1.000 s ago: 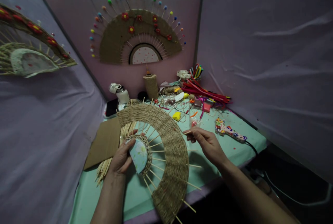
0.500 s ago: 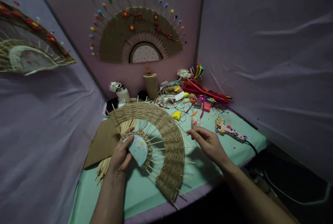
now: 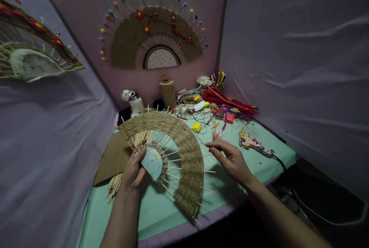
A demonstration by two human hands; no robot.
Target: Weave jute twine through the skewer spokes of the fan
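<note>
My left hand (image 3: 136, 169) is closed around the hub of a woven twine fan (image 3: 188, 152), thumb over its pale blue floral half-round centre (image 3: 152, 163). The fan has thin wooden sticks as ribs, with a wide band of brown twine woven across them. Stick ends poke out past the band's outer edge. Beyond that edge on the right, my right hand (image 3: 232, 159) holds a thin strand of twine (image 3: 201, 139) between thumb and index fingertip. The strand runs back to the band.
A patterned glue gun (image 3: 255, 143) with its cord lies at right. Cardboard (image 3: 111, 159) and loose sticks (image 3: 115, 186) lie at left. A twine spool (image 3: 167, 93), a white bottle (image 3: 136, 103) and red pipe cleaners (image 3: 227, 100) stand or lie behind. A finished fan (image 3: 123, 44) hangs on the back panel.
The fan has shifted slightly up and left in my left hand's hold. My right hand's fingertips have moved a little up and left along the outer edge, its index finger straighter.
</note>
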